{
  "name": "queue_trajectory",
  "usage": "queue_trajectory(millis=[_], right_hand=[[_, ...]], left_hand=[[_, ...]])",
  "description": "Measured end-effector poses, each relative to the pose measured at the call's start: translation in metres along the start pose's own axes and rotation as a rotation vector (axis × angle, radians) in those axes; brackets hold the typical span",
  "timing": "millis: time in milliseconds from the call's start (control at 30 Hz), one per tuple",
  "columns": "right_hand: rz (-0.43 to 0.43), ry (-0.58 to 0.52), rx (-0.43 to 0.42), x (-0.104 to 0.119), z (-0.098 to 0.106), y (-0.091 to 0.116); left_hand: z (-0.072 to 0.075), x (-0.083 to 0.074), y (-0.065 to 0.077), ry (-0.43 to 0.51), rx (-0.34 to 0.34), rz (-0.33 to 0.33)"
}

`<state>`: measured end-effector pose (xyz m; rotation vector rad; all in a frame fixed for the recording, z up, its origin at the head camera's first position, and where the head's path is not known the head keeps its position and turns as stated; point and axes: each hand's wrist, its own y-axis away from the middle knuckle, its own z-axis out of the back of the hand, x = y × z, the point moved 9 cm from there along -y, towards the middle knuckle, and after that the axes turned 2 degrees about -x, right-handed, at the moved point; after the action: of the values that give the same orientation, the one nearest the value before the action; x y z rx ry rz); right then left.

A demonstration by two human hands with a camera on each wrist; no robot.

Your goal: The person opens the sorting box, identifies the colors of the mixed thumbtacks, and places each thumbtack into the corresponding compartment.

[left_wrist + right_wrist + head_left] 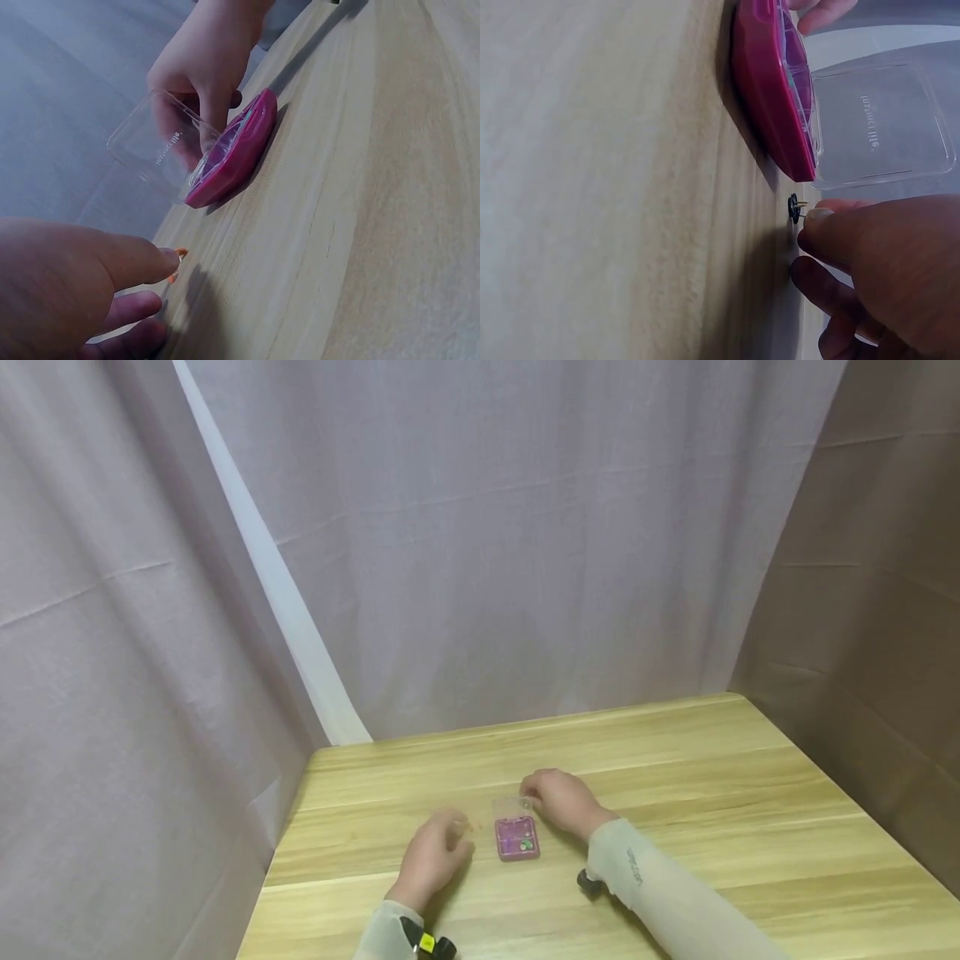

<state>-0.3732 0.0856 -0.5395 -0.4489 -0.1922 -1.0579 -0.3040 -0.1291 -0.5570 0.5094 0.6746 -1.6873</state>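
Note:
A magenta compartment case (pixel 517 852) lies on the table between my hands, its clear lid (pixel 885 124) raised. Small green and pale bits (pixel 526 844) show inside. Beyond the case, my right hand (pixel 564 802) has thumb and fingertips at a small dark disc (pixel 793 208) with brass-coloured pins, seemingly pinching a pin; its exact kind is unclear. My left hand (pixel 435 852) is left of the case, blurred in the head view, thumb and index finger apart. Just past the thumb tip is a small orange piece (pixel 181 253), partly hidden by the thumb.
The wood-patterned table (pixel 675 760) extends around the case. Grey curtains (pixel 525 568) hang behind its far edge and on the left, with a darker curtain (pixel 877 652) on the right. Both sleeves carry wrist cameras.

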Motion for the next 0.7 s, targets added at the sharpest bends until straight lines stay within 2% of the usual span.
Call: queue_trajectory(millis=[333, 500, 700], right_hand=[[0.016, 0.055, 0.009, -0.002, -0.006, -0.002], [0.024, 0.1, 0.002, -0.004, -0.005, 0.001], [0.032, 0.099, 0.007, -0.004, -0.003, 0.009]], left_hand=[[-0.002, -0.001, -0.001, 0.003, -0.005, -0.018], [-0.003, 0.001, -0.001, 0.001, 0.002, -0.013], [-0.003, 0.002, 0.0, -0.002, -0.001, -0.009]])
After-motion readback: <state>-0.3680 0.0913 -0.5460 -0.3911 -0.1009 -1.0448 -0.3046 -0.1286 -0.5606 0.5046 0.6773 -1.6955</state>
